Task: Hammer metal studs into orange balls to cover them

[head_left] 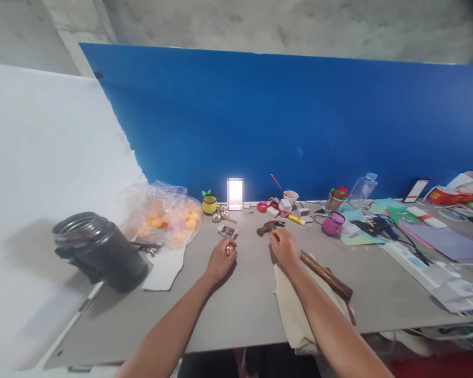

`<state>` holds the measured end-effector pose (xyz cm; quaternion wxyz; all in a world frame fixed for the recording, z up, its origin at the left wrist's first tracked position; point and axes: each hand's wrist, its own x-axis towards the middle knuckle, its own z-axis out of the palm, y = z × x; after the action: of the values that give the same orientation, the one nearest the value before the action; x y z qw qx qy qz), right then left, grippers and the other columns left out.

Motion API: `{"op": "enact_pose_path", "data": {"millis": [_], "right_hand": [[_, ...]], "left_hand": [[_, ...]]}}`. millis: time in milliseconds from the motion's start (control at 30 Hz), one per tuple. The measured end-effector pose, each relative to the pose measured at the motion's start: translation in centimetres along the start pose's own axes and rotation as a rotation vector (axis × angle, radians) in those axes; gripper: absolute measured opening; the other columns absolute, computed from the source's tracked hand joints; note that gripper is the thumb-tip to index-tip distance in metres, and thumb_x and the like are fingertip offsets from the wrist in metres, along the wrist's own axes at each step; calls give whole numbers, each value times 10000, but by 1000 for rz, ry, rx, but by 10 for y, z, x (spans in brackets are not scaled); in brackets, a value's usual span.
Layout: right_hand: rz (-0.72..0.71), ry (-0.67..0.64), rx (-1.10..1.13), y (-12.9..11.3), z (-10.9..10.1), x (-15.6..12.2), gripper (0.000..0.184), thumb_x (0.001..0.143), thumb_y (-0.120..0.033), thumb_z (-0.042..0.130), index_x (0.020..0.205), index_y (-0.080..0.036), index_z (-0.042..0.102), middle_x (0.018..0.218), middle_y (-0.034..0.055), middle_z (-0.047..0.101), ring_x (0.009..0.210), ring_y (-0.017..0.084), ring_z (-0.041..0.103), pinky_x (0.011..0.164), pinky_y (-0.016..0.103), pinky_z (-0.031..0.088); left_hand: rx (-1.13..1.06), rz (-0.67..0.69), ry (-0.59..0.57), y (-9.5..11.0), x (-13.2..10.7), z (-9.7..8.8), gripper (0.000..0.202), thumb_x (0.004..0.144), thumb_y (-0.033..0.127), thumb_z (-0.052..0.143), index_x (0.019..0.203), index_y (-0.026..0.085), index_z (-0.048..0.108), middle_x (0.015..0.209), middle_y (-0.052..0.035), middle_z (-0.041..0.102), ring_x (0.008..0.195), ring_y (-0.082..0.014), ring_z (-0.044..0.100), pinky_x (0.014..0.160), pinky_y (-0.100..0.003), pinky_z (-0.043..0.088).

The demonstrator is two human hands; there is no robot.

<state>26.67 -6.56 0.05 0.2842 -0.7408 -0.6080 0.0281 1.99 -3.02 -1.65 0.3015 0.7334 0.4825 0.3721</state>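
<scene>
My left hand point(219, 261) is closed round a small gold-and-dark patterned ball point(229, 249), low over the middle of the table. Just beyond it lies a small open white box point(228, 230) of tiny dark metal pieces. Several similar patterned balls point(216, 216) rest behind that box. My right hand point(286, 248) is closed near the hammer head point(270, 227); whatever its fingers pinch, if anything, is hidden. A wooden hammer handle point(327, 275) shows to the right of that wrist, on a beige cloth point(294, 315) under my forearm.
A dark flask point(102, 254) and a clear bag of orange items point(165, 215) stand left. At the back are a yellow cup point(209, 205), a lit screen point(235, 194) and a white cup point(290, 197). Rightward sit a purple cup point(333, 223) and a power strip point(413, 268).
</scene>
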Motion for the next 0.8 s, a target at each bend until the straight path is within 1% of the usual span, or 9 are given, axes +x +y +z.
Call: {"op": "enact_pose_path", "data": {"millis": [33, 67, 167, 300, 400, 500, 567, 667, 800], "right_hand": [[64, 30, -67, 2, -3, 1, 275, 999, -309, 508, 1131, -213, 729, 1174, 100, 709, 1141, 238, 606, 960, 327, 404], [126, 22, -140, 5, -6, 1, 291, 984, -336, 540, 1174, -207, 719, 1210, 120, 691, 1179, 266, 587, 971, 357, 401], [226, -100, -303, 11, -12, 3, 360, 957, -403, 595, 1228, -190, 697, 1246, 154, 669, 1210, 325, 568, 957, 417, 407], [228, -187, -350, 13, -14, 4, 358, 1005, -383, 522, 1252, -171, 671, 1251, 169, 672, 1200, 319, 588, 932, 409, 427], [214, -225, -386, 8, -16, 7, 360, 1015, -351, 515, 1265, -139, 664, 1269, 198, 665, 1225, 324, 590, 946, 403, 432], [156, -244, -428, -5, -18, 16, 347, 1011, -318, 531, 1258, -123, 677, 1284, 210, 667, 1249, 326, 588, 967, 393, 436], [111, -251, -429, -16, -16, 24, 346, 1006, -311, 547, 1269, -127, 676, 1287, 209, 672, 1261, 321, 589, 964, 386, 446], [108, -262, -413, -31, -8, 32, 355, 998, -323, 569, 1288, -147, 672, 1311, 196, 672, 1279, 314, 585, 962, 375, 459], [121, -276, -402, -40, 0, 32, 376, 988, -338, 584, 1307, -156, 666, 1315, 195, 676, 1266, 312, 601, 948, 373, 479]], "left_hand": [[-9, -6, 2, 0, 1, 0, 159, 775, 201, 550, 916, 204, 624, 881, -19, 679, 768, -178, 598, 766, -303, 479], [-19, -13, 5, -1, 1, 0, 169, 782, 208, 546, 931, 206, 626, 868, -12, 677, 751, -173, 591, 750, -297, 474], [-43, -41, 9, 0, 2, -1, 169, 785, 217, 543, 929, 205, 631, 797, 10, 652, 689, -157, 560, 700, -276, 449], [-48, -59, -23, 3, 1, -1, 146, 756, 192, 568, 886, 199, 634, 689, 34, 583, 629, -141, 506, 654, -264, 409], [-65, -71, -34, 5, 2, -2, 132, 758, 189, 583, 880, 200, 631, 680, 34, 572, 633, -147, 503, 662, -272, 408], [-84, -61, -8, 5, 2, -1, 176, 741, 162, 596, 906, 202, 640, 783, 1, 630, 715, -171, 552, 715, -292, 436], [-102, -38, 39, 4, 2, -1, 273, 707, 115, 587, 958, 203, 651, 899, -29, 665, 796, -188, 583, 766, -308, 457], [-146, -29, 116, 2, 0, -3, 431, 682, 79, 573, 1092, 197, 638, 1043, -62, 673, 858, -196, 603, 826, -329, 479], [-239, -90, 174, 2, -3, -11, 473, 721, 146, 623, 1190, 189, 591, 989, -45, 669, 786, -181, 601, 793, -328, 503]]}}
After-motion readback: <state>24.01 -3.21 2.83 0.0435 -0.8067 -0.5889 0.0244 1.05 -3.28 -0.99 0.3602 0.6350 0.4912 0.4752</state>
